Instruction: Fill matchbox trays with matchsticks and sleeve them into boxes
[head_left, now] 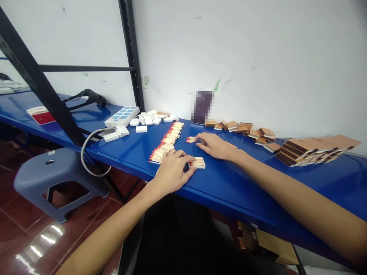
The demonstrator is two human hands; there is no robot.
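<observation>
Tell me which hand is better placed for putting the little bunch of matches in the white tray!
Probably the right hand: it's right at the little bunch of matches, which lies apart from the long row. The left hand is at the white tray instead.

Even light, glare on floor tiles (40,240), wide-angle edge distortion

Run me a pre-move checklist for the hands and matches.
1. Left hand at the open matchbox tray: ok, fingers at its left end.
2. Matches in that tray: ok, some lie inside.
3. Tray filled to the right count: cannot tell, sticks too small to count.
4. Right hand at the small match bunch: ok, red heads point left.
5. Long match row squared up: not ok, edges ragged.
</observation>
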